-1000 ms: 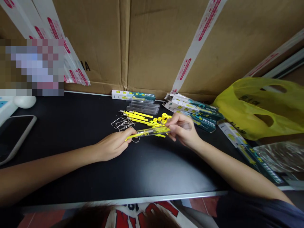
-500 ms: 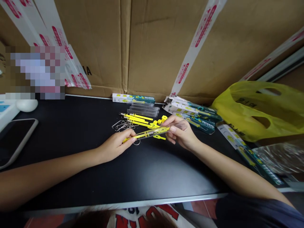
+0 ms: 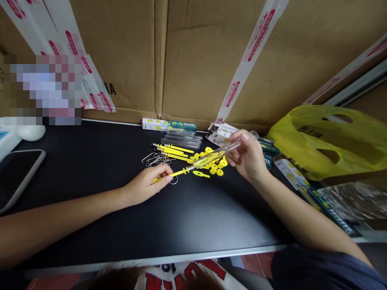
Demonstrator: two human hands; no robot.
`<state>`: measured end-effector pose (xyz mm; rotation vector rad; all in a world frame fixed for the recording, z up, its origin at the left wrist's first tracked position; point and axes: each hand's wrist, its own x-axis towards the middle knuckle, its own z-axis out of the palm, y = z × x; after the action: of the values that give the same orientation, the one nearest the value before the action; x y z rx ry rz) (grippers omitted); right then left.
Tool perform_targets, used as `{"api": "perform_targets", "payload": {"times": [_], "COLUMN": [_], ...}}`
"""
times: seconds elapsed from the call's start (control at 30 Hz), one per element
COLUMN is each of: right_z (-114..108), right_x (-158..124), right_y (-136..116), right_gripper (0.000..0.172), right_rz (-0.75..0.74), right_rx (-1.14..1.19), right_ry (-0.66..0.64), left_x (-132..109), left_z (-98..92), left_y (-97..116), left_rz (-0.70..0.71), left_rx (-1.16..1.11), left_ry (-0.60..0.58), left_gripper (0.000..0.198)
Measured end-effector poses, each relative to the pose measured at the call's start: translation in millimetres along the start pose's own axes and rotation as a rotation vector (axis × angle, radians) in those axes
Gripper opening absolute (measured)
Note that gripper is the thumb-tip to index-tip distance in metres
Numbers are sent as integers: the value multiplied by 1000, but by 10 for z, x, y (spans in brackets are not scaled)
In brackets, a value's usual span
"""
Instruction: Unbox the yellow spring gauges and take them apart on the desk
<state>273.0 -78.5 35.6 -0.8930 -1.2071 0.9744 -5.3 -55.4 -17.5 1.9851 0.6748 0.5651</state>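
My left hand [image 3: 154, 180] pinches a yellow rod [image 3: 179, 173] with a spring at its far end. A clear tube [image 3: 232, 148] is held by my right hand [image 3: 249, 158], tilted up to the right, its lower end at the spring. Behind lie several yellow rods [image 3: 175, 152], clear tubes [image 3: 184, 139] and a cluster of wire hooks [image 3: 155, 159]. Small yellow caps [image 3: 219, 172] and a flat yellow piece [image 3: 201, 174] are on the black table [image 3: 169, 225] beneath the tube.
A thin box [image 3: 169, 125] lies along the back cardboard [image 3: 196, 60]. More boxes [image 3: 314, 195] and a yellow plastic bag [image 3: 332, 141] are on the right. A phone [image 3: 19, 177] lies at the left, near a white rounded object [image 3: 31, 132].
My right hand has moved up and right with the clear tube, which has slid back along the rod, baring much of it. My left hand has barely moved.
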Motion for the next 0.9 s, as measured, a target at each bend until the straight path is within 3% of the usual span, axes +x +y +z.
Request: {"api": "perform_targets", "payload": {"times": [0.27,0.4,0.47,0.57,0.67,0.9], "right_z": [-245,-250,-202,-119,-62,-11], "right_x": [196,227,241,321,502,962], "right_y": [-56,-35,13,143,331,657], "right_gripper": [24,18,21,28,25,19], "right_rz": [-80,-155,-158,-122,-142,-230], "right_rx": [-22,-78,-217,-451,-604,-791], "right_ry": [166,224,144,-85,-256,-355], "left_x": [4,3,2,-1,-4,0], "left_z": [-8,-11,-13,-17,-24,-27], "left_y": [35,32,33,43,53,31], "left_rz": [16,32,45,71,98,147], "left_rx": [-31,33,71,118,152,198], "left_ry": [-45,-41,-45,-48,-60,-61], "left_gripper": [21,23,24,26,28,25]}}
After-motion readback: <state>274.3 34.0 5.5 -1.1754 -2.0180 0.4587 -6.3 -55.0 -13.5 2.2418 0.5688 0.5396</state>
